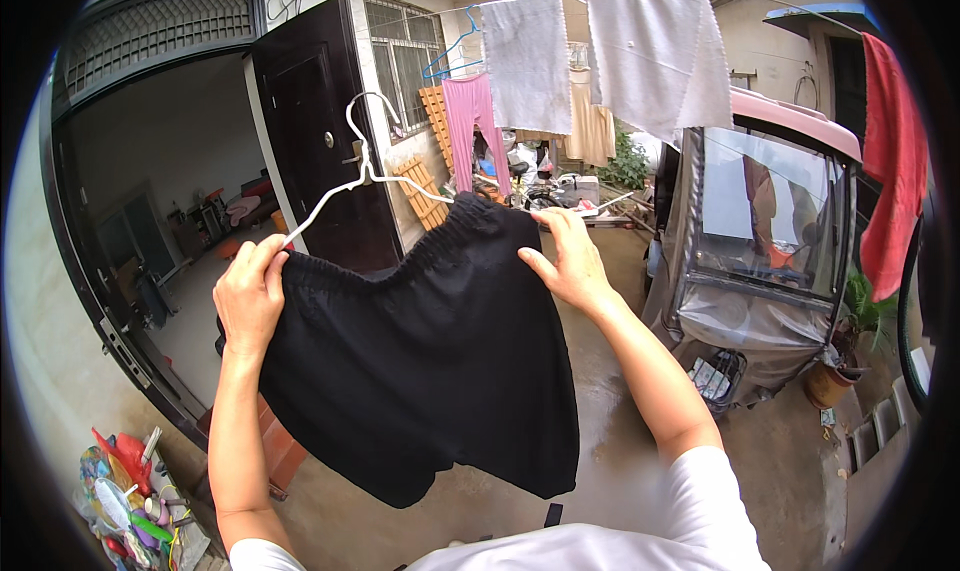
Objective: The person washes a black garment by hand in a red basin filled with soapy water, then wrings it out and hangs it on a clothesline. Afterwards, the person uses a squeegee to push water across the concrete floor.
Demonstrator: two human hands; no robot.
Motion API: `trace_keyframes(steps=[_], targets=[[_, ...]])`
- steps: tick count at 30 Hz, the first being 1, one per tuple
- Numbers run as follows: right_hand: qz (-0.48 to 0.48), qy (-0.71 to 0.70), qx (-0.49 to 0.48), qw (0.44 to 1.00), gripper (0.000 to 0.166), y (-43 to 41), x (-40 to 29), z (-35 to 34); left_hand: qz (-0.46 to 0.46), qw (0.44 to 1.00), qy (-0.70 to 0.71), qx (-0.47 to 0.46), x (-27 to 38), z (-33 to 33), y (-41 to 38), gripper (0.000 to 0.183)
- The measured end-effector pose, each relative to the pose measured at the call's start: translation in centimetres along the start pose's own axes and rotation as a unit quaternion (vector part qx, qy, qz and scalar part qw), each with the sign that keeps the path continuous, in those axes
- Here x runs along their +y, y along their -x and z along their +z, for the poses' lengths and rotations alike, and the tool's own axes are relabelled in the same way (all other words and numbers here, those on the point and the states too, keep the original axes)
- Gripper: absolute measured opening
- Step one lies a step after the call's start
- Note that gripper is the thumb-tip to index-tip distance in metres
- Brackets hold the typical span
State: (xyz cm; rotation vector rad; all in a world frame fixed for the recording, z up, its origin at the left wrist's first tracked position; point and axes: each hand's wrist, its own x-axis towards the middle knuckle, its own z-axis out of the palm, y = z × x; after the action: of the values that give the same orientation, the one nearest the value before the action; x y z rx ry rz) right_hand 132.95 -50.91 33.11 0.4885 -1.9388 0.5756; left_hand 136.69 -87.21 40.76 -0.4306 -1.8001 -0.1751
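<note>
A pair of black shorts (pixel 427 346) with a gathered elastic waistband hangs spread out in front of me. My left hand (pixel 249 293) pinches one end of the waistband together with the arm of a white hanger (pixel 366 172). The hanger's hook points up above the shorts, and its other arm passes behind the raised waistband. At the opposite corner is my right hand (pixel 571 260), its thumb on the front of the cloth and its fingers at the waistband's edge. The legs of the shorts hang down freely.
Grey-white cloths (pixel 525 65) and a red cloth (pixel 889 166) hang on a line ahead. Pink trousers (pixel 476 121) hang behind. A covered vehicle (pixel 772 233) stands right, near a potted plant (pixel 832 383). An open dark door (pixel 322 128) is left; clutter (pixel 135 503) lies lower left.
</note>
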Motion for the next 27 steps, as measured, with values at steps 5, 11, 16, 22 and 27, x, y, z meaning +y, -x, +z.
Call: trace_keyframes(steps=[5, 11, 16, 22, 27], targets=[[0.102, 0.028, -0.046, 0.993, 0.033, 2.2, 6.7, 4.3, -0.004, 1.000, -0.013, 0.006, -7.4, 7.3, -2.6, 0.012], [0.316, 0.111, -0.018, 0.942, 0.018, 16.1, 15.4, 6.3, 0.058, 0.997, -0.050, 0.022, -14.8, 19.0, -6.2, 0.010], [0.486, 0.195, -0.003, 0.852, 0.015, 27.5, 16.5, 7.4, 0.080, 0.993, -0.087, 0.014, -19.0, 28.4, -8.6, 0.010], [0.568, 0.227, 0.021, 0.791, 0.016, 34.1, 21.2, 11.1, 0.084, 0.989, -0.118, 0.033, -21.6, 38.6, -13.6, 0.007], [0.625, 0.146, -0.122, 0.757, 0.028, 29.5, 26.3, 15.7, 0.088, 0.978, -0.172, 0.084, -24.0, 46.3, -20.5, 0.010]])
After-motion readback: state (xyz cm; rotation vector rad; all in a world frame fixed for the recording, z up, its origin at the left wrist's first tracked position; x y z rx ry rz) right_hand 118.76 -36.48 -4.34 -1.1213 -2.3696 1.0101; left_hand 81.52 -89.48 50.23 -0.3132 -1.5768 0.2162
